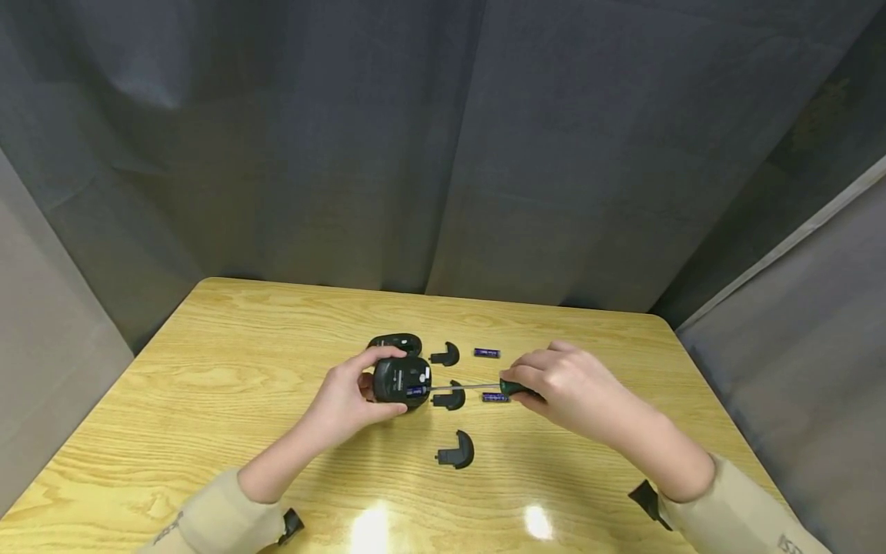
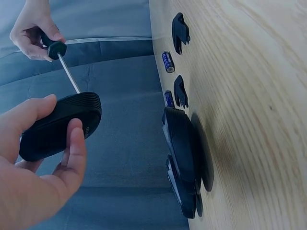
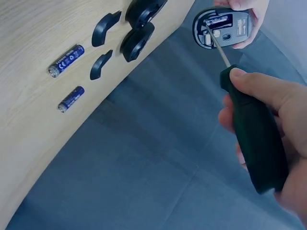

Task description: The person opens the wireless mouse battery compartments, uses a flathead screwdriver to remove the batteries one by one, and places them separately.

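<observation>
My left hand grips a black computer mouse by its sides, above the table. Its underside faces up in the head view, and a blue battery sits in its uncovered compartment in the right wrist view. The dark green handle of a screwdriver is held in my right hand. Its thin metal shaft reaches to the mouse, with the tip at the compartment beside the battery. Whether the tip touches the battery, I cannot tell.
Two more black mice lie on the wooden table. To their right are black battery covers, one nearer the front. Two blue batteries lie farther right. A dark curtain hangs behind.
</observation>
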The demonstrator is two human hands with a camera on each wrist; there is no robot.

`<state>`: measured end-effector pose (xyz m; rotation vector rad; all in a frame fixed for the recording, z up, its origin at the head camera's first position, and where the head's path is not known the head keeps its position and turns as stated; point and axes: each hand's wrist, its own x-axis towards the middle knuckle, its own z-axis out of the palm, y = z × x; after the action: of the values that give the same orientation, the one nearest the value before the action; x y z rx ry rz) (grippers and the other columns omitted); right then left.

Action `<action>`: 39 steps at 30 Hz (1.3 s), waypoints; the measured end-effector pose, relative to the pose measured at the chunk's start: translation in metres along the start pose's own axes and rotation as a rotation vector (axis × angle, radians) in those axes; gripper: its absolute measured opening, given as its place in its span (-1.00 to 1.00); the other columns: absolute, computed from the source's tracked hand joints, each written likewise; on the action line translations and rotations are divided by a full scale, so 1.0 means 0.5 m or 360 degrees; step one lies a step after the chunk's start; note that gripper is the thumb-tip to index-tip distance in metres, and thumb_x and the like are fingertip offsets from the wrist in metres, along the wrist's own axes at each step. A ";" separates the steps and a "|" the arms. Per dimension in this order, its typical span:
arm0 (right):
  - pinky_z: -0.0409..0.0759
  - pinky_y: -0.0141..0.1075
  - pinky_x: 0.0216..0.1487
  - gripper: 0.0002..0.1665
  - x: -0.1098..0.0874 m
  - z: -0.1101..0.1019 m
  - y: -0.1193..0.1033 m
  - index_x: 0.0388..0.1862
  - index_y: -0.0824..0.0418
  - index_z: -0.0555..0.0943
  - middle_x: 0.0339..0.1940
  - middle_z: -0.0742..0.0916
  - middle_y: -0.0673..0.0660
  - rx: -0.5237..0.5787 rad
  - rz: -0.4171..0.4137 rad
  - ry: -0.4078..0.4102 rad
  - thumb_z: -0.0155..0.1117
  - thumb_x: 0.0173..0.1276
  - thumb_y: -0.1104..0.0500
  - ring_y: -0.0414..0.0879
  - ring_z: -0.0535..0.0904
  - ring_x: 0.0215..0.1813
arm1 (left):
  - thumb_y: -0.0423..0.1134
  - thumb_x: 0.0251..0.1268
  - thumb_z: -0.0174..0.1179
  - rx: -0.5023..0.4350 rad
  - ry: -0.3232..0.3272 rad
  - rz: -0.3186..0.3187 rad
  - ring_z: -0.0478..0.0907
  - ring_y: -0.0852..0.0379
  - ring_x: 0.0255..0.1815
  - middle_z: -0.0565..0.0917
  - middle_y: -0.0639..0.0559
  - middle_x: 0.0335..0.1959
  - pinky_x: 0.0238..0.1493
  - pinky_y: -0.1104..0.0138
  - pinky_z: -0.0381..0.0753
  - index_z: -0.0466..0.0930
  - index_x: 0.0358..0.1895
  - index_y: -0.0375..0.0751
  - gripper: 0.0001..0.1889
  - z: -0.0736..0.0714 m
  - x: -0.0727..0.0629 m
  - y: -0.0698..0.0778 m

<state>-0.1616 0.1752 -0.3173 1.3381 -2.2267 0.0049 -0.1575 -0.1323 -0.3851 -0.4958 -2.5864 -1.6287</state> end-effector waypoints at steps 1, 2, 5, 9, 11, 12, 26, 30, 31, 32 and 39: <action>0.57 -0.31 -0.36 -0.64 0.000 0.001 0.001 -0.30 0.15 0.72 -0.39 0.74 -0.03 0.0003 0.0000 0.0004 0.60 -0.16 0.15 -0.21 0.65 -0.37 | -0.38 -0.21 0.52 -0.0014 0.0000 0.0002 0.60 0.15 -0.37 0.57 -0.20 0.06 -0.40 0.41 0.62 0.50 0.11 0.12 -0.31 0.000 0.000 0.000; 0.56 -0.31 -0.36 -0.63 -0.001 0.002 0.002 -0.30 0.14 0.71 -0.38 0.74 -0.03 0.0011 0.0002 0.0013 0.60 -0.16 0.15 -0.21 0.65 -0.36 | -0.38 -0.21 0.52 -0.0033 -0.0001 0.0001 0.61 0.13 -0.36 0.57 -0.22 0.06 -0.40 0.41 0.63 0.50 0.11 0.11 -0.31 -0.001 0.000 -0.001; 0.55 -0.31 -0.37 -0.62 -0.005 0.008 0.009 -0.31 0.13 0.71 -0.37 0.75 -0.05 0.0050 0.0017 0.0051 0.61 -0.19 0.17 -0.22 0.65 -0.35 | -0.39 -0.19 0.51 -0.0103 -0.0009 -0.0012 0.64 0.08 -0.27 0.53 -0.24 0.11 -0.36 0.41 0.65 0.49 0.13 0.09 -0.31 -0.004 0.000 -0.002; 0.54 -0.31 -0.38 -0.60 -0.012 0.017 0.017 -0.31 0.11 0.70 -0.35 0.75 -0.06 0.0114 0.0040 0.0088 0.63 -0.21 0.17 -0.23 0.66 -0.35 | -0.44 -0.19 0.49 -0.0207 -0.0025 -0.0056 0.66 0.04 -0.20 0.50 -0.21 0.16 -0.31 0.37 0.69 0.49 0.14 0.09 -0.29 -0.007 0.001 -0.004; 0.53 -0.31 -0.39 -0.60 -0.015 0.021 0.021 -0.30 0.11 0.70 -0.34 0.76 -0.06 0.0160 0.0049 0.0102 0.63 -0.21 0.17 -0.23 0.66 -0.34 | -0.46 -0.20 0.49 -0.0270 -0.0040 -0.0085 0.66 0.02 -0.19 0.48 -0.19 0.18 -0.30 0.34 0.70 0.48 0.15 0.09 -0.28 -0.008 0.000 -0.006; 0.54 -0.31 -0.39 -0.59 -0.017 0.023 0.023 -0.30 0.11 0.70 -0.33 0.76 -0.06 0.0191 0.0053 0.0109 0.62 -0.22 0.18 -0.23 0.66 -0.33 | -0.46 -0.19 0.48 -0.0307 -0.0046 -0.0097 0.65 0.01 -0.18 0.46 -0.20 0.19 -0.29 0.33 0.71 0.48 0.15 0.08 -0.28 -0.009 0.000 -0.009; 0.63 -0.45 -0.31 -0.57 -0.072 0.084 0.053 -0.16 0.10 0.69 -0.24 0.74 -0.05 0.0739 0.0281 0.0133 0.55 -0.09 0.28 -0.20 0.67 -0.26 | -0.49 -0.15 0.45 -0.0624 -0.0118 -0.0157 0.54 -0.15 0.08 0.33 -0.22 0.30 -0.02 0.27 0.64 0.39 0.23 -0.03 -0.24 -0.011 0.002 -0.026; 0.60 -0.56 -0.27 -0.60 -0.084 0.107 0.054 -0.16 0.08 0.69 -0.24 0.74 -0.05 0.0842 0.0368 0.0156 0.54 -0.04 0.25 -0.22 0.67 -0.25 | -0.48 -0.12 0.43 -0.0716 -0.0141 -0.0141 0.47 -0.18 0.17 0.29 -0.24 0.32 0.04 0.28 0.61 0.35 0.26 -0.10 -0.24 -0.008 0.003 -0.033; 0.60 -0.57 -0.27 -0.61 -0.086 0.112 0.053 -0.16 0.08 0.69 -0.25 0.74 -0.06 0.0857 0.0381 0.0167 0.54 -0.04 0.24 -0.22 0.67 -0.25 | -0.49 -0.12 0.43 -0.0747 -0.0147 -0.0141 0.46 -0.19 0.18 0.28 -0.25 0.33 0.05 0.27 0.60 0.34 0.27 -0.12 -0.23 -0.008 0.003 -0.034; 0.59 -0.58 -0.26 -0.61 -0.088 0.116 0.052 -0.15 0.07 0.69 -0.24 0.74 -0.06 0.0872 0.0392 0.0174 0.53 -0.03 0.24 -0.22 0.67 -0.25 | -0.49 -0.12 0.42 -0.0779 -0.0156 -0.0143 0.45 -0.19 0.19 0.28 -0.26 0.32 0.07 0.27 0.59 0.32 0.28 -0.14 -0.22 -0.007 0.003 -0.036; 0.63 -0.52 -0.27 -0.63 -0.098 0.142 0.044 -0.16 0.06 0.69 -0.25 0.74 -0.04 0.0976 0.0435 0.0222 0.51 -0.01 0.26 -0.20 0.67 -0.25 | -0.49 -0.06 0.38 -0.0939 -0.0198 -0.0186 0.48 -0.14 0.18 0.28 -0.27 0.31 0.08 0.26 0.58 0.25 0.33 -0.18 -0.21 0.002 0.000 -0.045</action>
<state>-0.1932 0.2073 -0.3943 1.2493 -2.3578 0.9135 -0.1639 -0.1406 -0.4052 -0.4842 -2.2062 -2.4804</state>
